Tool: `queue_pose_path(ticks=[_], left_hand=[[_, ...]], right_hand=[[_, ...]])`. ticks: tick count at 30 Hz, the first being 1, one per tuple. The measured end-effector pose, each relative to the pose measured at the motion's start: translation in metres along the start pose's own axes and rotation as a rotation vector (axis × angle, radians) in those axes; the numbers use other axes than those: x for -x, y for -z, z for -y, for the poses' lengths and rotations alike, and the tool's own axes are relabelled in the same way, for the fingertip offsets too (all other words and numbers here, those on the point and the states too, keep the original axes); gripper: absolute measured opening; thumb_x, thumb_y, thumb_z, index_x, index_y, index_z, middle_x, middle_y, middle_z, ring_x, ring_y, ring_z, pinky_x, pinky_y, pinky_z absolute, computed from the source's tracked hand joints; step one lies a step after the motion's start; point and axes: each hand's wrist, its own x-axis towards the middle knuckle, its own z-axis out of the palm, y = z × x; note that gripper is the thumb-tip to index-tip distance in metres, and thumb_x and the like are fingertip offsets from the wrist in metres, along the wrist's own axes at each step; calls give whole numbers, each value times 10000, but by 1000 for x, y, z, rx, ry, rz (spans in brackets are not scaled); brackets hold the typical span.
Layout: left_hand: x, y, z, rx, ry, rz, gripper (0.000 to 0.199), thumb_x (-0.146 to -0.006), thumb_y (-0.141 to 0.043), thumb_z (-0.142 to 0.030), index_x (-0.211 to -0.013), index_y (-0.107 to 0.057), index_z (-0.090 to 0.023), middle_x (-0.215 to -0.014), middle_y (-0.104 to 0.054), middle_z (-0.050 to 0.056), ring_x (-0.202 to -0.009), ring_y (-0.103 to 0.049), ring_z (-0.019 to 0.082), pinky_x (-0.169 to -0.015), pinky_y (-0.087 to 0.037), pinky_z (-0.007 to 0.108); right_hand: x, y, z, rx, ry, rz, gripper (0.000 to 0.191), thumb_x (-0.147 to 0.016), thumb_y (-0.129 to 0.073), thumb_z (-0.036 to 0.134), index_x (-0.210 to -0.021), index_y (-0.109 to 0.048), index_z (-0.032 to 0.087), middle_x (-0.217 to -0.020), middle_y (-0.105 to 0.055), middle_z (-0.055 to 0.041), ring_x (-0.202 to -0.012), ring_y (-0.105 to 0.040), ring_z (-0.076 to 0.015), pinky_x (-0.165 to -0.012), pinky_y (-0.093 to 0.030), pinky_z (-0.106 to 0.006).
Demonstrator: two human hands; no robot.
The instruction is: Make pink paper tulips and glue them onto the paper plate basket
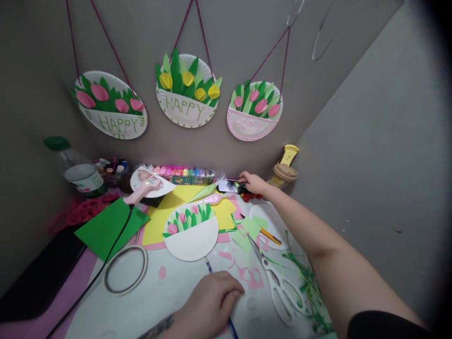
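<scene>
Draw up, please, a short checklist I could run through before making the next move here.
1. Scissors away from both hands: ok, they lie to the right of the left hand.
2. Glue gun off the paper pieces: not ok, it lies over the white printed piece.
3. Glue gun switched off: cannot tell.
4. Right hand away from the phone: not ok, it is at its edge.
5. Left hand's grip on the blue pencil: cannot tell, fingers hide it.
</scene>
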Motion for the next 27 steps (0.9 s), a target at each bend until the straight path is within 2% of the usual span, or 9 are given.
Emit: queue_pose_path(ticks=[4,7,9,11,15,19,21,24,27], left_hand=[[1,-1,-1,-38,-21,18,260,-880,-430,-174,-953,-677,-211,-944,-696,36,-900,-616,153,-823,-461,258],[2,-1,-2,-68,-41,15,261,-883,-424,-179,-960,-671,-214,-943,-694,37,-898,-614,155,-818,-461,257],[2,-1,-3,-75,-43,12,259,-885,-423,-181,-957,-670,-212,-941,-694,38,-895,-614,155,-817,-461,255],[2,-2,-2,-73,-43,11,260,-884,-423,-177,-952,-672,-211,-939,-695,37,-894,-615,153,-816,-460,250],[2,-4,1,-74,-54,4,260,-875,-429,-164,-954,-672,-215,-934,-696,32,-891,-616,148,-812,-459,243],[2,-5,2,-85,-57,0,257,-878,-428,-168,-956,-668,-219,-935,-694,29,-886,-615,147,-806,-460,244],[1,-5,2,-88,-62,-2,255,-878,-429,-163,-953,-666,-219,-934,-694,27,-888,-615,145,-808,-460,244],[1,-6,3,-89,-74,-8,246,-870,-438,-153,-946,-663,-218,-923,-694,23,-881,-617,141,-804,-460,239],[1,-7,6,-93,-81,-14,236,-868,-445,-155,-944,-659,-221,-919,-692,18,-875,-616,138,-795,-460,235]], right_hand=[[7,-8,3,60,-56,29,514,-670,-539,11,-1144,-524,210,-1144,-671,-67,-1028,-622,-213,-830,-461,-250],[6,-9,2,126,-143,20,419,-662,-600,56,-1063,-580,175,-1035,-695,-119,-966,-642,-261,-790,-465,-284],[5,-6,2,160,-188,-4,394,-685,-607,96,-1074,-578,155,-991,-693,-144,-929,-648,-278,-772,-463,-304],[3,-3,4,170,-185,-24,412,-735,-580,139,-1146,-542,153,-1027,-678,-144,-945,-639,-268,-787,-457,-304],[-4,-2,12,154,-76,7,553,-762,-609,280,-1281,-450,179,-1215,-581,-142,-1083,-566,-260,-869,-434,-298],[-14,-9,17,143,-1,98,898,-601,-756,415,-1377,-351,213,-1287,-512,-147,-1153,-500,-313,-908,-426,-357],[-20,-13,16,144,15,127,994,-552,-780,446,-1400,-311,223,-1322,-484,-146,-1187,-465,-329,-938,-409,-386],[-26,-16,14,153,16,149,1028,-528,-792,420,-1403,-290,227,-1333,-471,-149,-1189,-456,-341,-946,-397,-410],[-28,-19,14,165,8,158,976,-516,-799,339,-1366,-334,222,-1263,-521,-151,-1131,-496,-342,-907,-414,-405]])
